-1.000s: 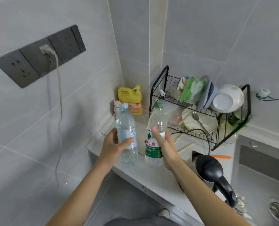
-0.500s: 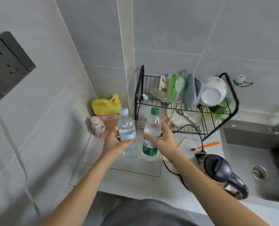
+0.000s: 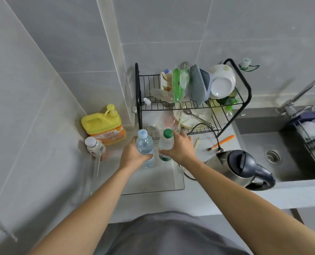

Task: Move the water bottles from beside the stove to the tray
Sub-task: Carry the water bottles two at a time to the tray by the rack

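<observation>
Soft, even light; wide-angle bending at edges, slight blur.

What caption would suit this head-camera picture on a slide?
Left hand grips a blue-capped water bottle, right hand a green-capped one, over a clear tray beside the dish rack.

One head-worn view looks steeply down, close over the counter (image 3: 199, 196) (edges bent, probably by the lens).

Home kitchen: sink (image 3: 282, 162), dish rack (image 3: 190, 105), kettle (image 3: 241, 166).
</observation>
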Motion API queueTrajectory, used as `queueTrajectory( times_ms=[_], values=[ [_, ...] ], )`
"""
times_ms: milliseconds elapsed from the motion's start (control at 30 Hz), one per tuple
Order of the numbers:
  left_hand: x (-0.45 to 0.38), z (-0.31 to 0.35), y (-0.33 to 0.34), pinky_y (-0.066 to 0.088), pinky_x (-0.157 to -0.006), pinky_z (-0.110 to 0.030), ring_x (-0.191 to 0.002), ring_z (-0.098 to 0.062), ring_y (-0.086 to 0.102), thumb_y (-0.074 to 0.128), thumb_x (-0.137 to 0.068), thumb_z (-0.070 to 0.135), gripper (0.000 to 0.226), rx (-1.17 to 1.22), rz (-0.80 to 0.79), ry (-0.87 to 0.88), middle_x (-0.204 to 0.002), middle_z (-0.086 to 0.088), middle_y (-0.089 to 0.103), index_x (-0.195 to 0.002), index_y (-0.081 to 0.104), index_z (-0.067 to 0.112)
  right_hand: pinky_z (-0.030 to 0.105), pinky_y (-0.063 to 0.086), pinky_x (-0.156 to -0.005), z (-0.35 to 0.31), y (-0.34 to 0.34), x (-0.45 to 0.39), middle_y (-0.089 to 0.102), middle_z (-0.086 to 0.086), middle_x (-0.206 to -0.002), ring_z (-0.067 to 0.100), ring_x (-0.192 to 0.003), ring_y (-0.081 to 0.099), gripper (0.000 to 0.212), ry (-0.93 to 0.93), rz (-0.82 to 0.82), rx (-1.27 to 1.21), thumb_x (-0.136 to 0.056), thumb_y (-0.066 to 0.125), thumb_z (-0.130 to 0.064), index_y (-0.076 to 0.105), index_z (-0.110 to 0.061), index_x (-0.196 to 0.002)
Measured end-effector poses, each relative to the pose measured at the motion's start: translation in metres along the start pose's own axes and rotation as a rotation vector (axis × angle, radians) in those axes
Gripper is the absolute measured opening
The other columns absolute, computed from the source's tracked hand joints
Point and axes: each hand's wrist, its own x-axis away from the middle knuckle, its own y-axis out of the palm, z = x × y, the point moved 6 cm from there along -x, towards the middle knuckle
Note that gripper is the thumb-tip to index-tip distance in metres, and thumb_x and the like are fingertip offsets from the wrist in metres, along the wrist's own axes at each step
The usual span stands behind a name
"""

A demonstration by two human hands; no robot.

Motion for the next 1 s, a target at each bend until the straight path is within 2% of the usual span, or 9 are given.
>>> queueTrajectory(
  times_ms=[167, 300, 367, 467, 533, 667, 767, 900, 1000],
  values=[
    [-0.012, 0.006, 0.009, 0.058, -0.085, -0.036, -0.098, -0.02, 0.07, 0.095, -0.058, 0.03, 0.077, -0.013, 0.011, 0.045, -0.11, 0.007, 0.073, -0.125, 0.057, 0.036, 0.041, 0.038, -0.103, 0.006, -0.007, -0.012, 0.065, 0.005, -0.121, 0.028, -0.123, 0.047, 0.084, 0.0, 0.021, 0.038, -0.07, 0.088, -0.059, 0.055, -0.027, -0.141],
    [-0.021, 0.01, 0.012, 0.057, -0.086, -0.035, -0.1, -0.02, 0.068, 0.095, -0.061, 0.023, 0.075, -0.013, 0.007, 0.043, -0.111, 0.007, 0.071, -0.124, 0.056, 0.038, 0.042, 0.036, -0.104, 0.006, -0.004, -0.02, 0.066, 0.003, -0.129, 0.028, -0.128, 0.047, 0.087, -0.025, 0.037, 0.025, -0.07, 0.09, -0.057, 0.055, -0.024, -0.142],
    [-0.025, 0.011, 0.012, 0.055, -0.083, -0.031, -0.1, -0.02, 0.068, 0.095, -0.061, 0.023, 0.072, -0.011, 0.016, 0.031, -0.109, 0.008, 0.07, -0.12, 0.056, 0.037, 0.042, 0.036, -0.103, 0.003, -0.001, -0.025, 0.066, -0.003, -0.133, 0.027, -0.128, 0.046, 0.082, -0.064, 0.045, 0.044, -0.068, 0.09, -0.057, 0.057, -0.023, -0.135],
    [-0.027, 0.011, 0.013, 0.045, -0.068, -0.02, -0.097, -0.019, 0.066, 0.094, -0.066, 0.02, 0.06, 0.019, 0.023, -0.006, -0.1, 0.01, 0.068, -0.113, 0.059, 0.034, 0.043, 0.038, -0.104, 0.002, -0.001, -0.031, 0.066, -0.003, -0.132, 0.027, -0.127, 0.048, 0.077, -0.086, 0.021, 0.023, -0.067, 0.092, -0.055, 0.06, -0.022, -0.13],
    [-0.03, 0.012, 0.013, 0.044, -0.066, -0.02, -0.096, -0.019, 0.068, 0.093, -0.067, 0.019, 0.051, 0.025, 0.031, -0.022, -0.093, 0.015, 0.066, -0.106, 0.062, 0.03, 0.045, 0.043, -0.103, 0.002, -0.002, -0.033, 0.066, -0.002, -0.126, 0.027, -0.122, 0.052, 0.073, -0.111, 0.018, -0.009, -0.066, 0.093, -0.053, 0.063, -0.021, -0.125],
    [-0.033, 0.023, 0.009, 0.054, -0.076, -0.032, -0.093, -0.017, 0.068, 0.098, -0.061, 0.026, 0.052, -0.015, 0.022, 0.099, -0.096, 0.011, 0.07, -0.098, 0.061, 0.029, 0.042, 0.054, -0.08, -0.001, -0.011, -0.034, 0.057, -0.004, -0.109, 0.022, -0.092, 0.059, 0.055, -0.151, 0.081, -0.147, -0.069, 0.093, -0.047, 0.066, -0.017, -0.105],
    [-0.031, 0.039, 0.001, 0.053, -0.079, -0.033, -0.091, -0.015, 0.064, 0.1, -0.062, 0.03, 0.05, -0.06, 0.04, 0.236, -0.1, 0.009, 0.067, -0.098, 0.064, 0.028, 0.04, 0.054, -0.068, -0.01, -0.026, -0.038, 0.055, -0.002, -0.1, 0.023, -0.077, 0.058, 0.041, -0.221, 0.103, -0.16, -0.076, 0.091, -0.042, 0.067, -0.016, -0.097],
    [-0.031, 0.061, -0.014, 0.05, -0.067, -0.034, -0.079, -0.015, 0.06, 0.094, -0.071, 0.039, 0.035, -0.16, 0.103, 0.382, -0.091, 0.006, 0.057, -0.089, 0.068, 0.023, 0.035, 0.053, -0.071, -0.02, -0.038, -0.047, 0.061, -0.002, -0.096, 0.02, -0.081, 0.061, 0.041, -0.249, -0.002, -0.047, -0.078, 0.086, -0.056, 0.07, -0.022, -0.094],
    [-0.03, 0.07, -0.019, 0.048, -0.059, -0.04, -0.072, -0.019, 0.06, 0.087, -0.079, 0.05, 0.036, -0.322, 0.073, 0.39, -0.079, 0.006, 0.062, -0.084, 0.063, 0.023, 0.033, 0.047, -0.071, -0.025, -0.045, -0.05, 0.064, -0.002, -0.097, 0.022, -0.088, 0.061, 0.052, -0.201, -0.063, 0.106, -0.08, 0.077, -0.07, 0.069, -0.024, -0.101]
  ],
)
